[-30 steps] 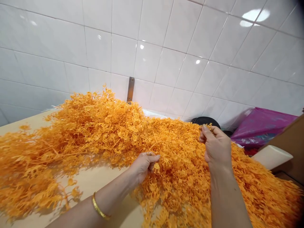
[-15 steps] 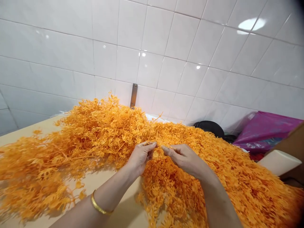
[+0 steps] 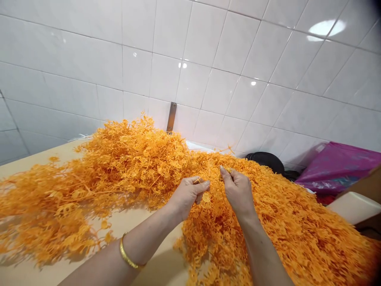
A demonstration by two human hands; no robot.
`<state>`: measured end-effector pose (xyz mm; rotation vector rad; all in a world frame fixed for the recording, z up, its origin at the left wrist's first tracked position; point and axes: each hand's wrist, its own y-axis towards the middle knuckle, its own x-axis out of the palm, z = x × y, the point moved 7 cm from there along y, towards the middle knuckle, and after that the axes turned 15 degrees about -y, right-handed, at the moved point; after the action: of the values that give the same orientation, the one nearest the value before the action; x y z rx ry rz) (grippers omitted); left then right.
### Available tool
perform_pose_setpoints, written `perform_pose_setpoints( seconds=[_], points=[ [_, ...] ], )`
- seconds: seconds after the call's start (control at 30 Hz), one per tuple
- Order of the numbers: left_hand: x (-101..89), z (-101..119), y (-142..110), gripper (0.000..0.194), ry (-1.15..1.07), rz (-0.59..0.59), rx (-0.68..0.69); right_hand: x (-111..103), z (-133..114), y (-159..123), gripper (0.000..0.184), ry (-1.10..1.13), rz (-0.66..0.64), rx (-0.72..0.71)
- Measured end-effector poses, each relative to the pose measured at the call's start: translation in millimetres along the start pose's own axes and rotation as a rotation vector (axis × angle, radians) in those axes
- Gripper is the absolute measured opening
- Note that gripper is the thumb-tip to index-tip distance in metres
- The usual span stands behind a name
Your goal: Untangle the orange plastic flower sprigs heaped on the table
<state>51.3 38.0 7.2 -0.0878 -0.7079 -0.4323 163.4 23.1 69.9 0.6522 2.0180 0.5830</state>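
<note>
Since the earlier frame, the right hand (image 3: 238, 194) has turned more upright and drawn back from the left hand (image 3: 187, 196). The fingertips that nearly met now stand just apart, and the whole view sits slightly further right.

The right thumb and forefinger are pinched shut on a thin stem (image 3: 210, 171) of orange plastic. The left thumb and forefinger are also closed on thin orange material, with the other left fingers curled. Whether both hands hold the same stem cannot be determined. The stem's long axis appears to run roughly sideways between the two pinches, rising toward the right, though neighbouring strands obscure it. The right hand is the nearer to its upper part.

Both hands work below and right of the metal bracket (image 3: 171, 117), at the front of a heap of orange plastic sprigs (image 3: 262, 222), which spreads across a cream table (image 3: 53, 155). A gold bangle (image 3: 127, 253) circles the left wrist. Further right of the bracket are a black object (image 3: 264, 162) and a pink plastic bag (image 3: 336, 169).
</note>
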Motion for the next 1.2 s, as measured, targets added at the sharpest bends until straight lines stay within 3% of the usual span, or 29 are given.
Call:
perform_pose_setpoints(
  seconds=[0.1,0.17,0.23,0.33,0.4,0.63,0.83,1.03,1.2],
  points=[
    [1.8,0,-4,0.023,-0.046,0.002,-0.075,-17,6,4,0.038,-0.199,0.139,-0.016],
    [-1.2,2,-4,0.024,-0.085,0.03,-0.099,-36,28,10,0.035,-0.334,0.215,0.083],
    [-8.5,5,-1,0.024,-0.136,0.083,-0.07,-49,52,17,0.035,-0.443,0.192,0.171],
    [-23.7,6,6,0.023,-0.222,0.196,-0.001,-46,64,22,0.022,-0.486,-0.012,0.128],
    [-29.9,3,9,0.023,-0.255,0.235,0.015,-33,52,19,0.017,-0.448,-0.141,0.036],
    [-26.7,2,8,0.021,-0.112,0.2,0.116,6,-18,-9,0.028,-0.185,-0.451,-0.17],
    [-24.9,0,9,0.021,-0.071,0.175,0.136,27,-32,-23,0.031,-0.137,-0.512,-0.24],
    [-23.2,-4,10,0.026,0.059,0.163,0.101,29,-38,-33,0.024,-0.262,-0.547,-0.377],
    [-22.7,-9,10,0.027,0.04,0.159,0.109,8,-55,-43,0.025,-0.28,-0.603,-0.45]
  ],
)
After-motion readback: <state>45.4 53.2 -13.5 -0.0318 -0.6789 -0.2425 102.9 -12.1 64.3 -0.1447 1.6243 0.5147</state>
